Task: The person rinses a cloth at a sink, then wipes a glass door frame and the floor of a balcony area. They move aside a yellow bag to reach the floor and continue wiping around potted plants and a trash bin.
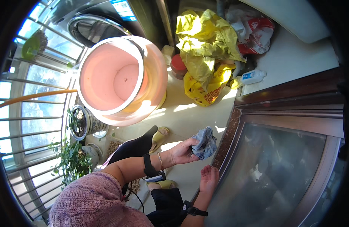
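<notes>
My left hand point(185, 151), palm up, grips a crumpled blue-grey cloth point(205, 143) that bunches out past the fingers. Lower down, beside the dark door sill, my right hand point(209, 177) holds nothing; its palm faces up and the fingers are slightly curled. The two hands do not touch. A strap is on each wrist, and a bracelet is on the left one.
Upper left stands a pink plastic bucket point(126, 81) near a washing machine point(96, 28). Yellow plastic bags point(208, 51), a red-lidded jar point(178, 66) and a white bottle point(253, 77) lie beyond. Potted plants point(75, 161) line the barred window; a glass-paneled door point(271, 170) is at right.
</notes>
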Tool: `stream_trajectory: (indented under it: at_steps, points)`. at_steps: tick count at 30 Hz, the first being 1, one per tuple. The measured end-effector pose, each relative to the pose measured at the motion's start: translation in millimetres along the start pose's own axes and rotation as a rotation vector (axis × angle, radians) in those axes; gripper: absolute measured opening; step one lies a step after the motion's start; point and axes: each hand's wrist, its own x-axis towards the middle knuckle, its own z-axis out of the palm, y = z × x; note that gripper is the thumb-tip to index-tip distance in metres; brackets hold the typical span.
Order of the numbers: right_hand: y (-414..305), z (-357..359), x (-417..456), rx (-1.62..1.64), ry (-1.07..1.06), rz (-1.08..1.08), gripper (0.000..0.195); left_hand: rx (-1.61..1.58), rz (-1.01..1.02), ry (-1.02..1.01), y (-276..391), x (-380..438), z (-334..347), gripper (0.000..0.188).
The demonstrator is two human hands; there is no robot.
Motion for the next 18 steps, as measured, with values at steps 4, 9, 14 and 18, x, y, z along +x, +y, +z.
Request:
stream_trajectory:
  at_steps: [4,9,14,18]
  points:
    - [-39.4,51.6,-59.1,0.125,-0.199,0.117,0.012,-0.17,0.119,-0.072,-12.0,-56.1,73.4,0.041]
    - [-114.1,152.5,-135.8,0.04,-0.41,0.134,0.011,-0.188,0.267,-0.145,16.7,-167.4,180.2,0.039]
    - [-184.9,293.6,-223.1,-0.447,-0.671,-0.454,0.008,-0.125,0.42,-0.325,64.3,-242.2,247.4,0.053]
    - [-205.6,429.6,-302.9,-0.777,-1.051,-0.883,0.018,-0.052,0.622,-0.183,94.5,-303.6,294.9,0.059]
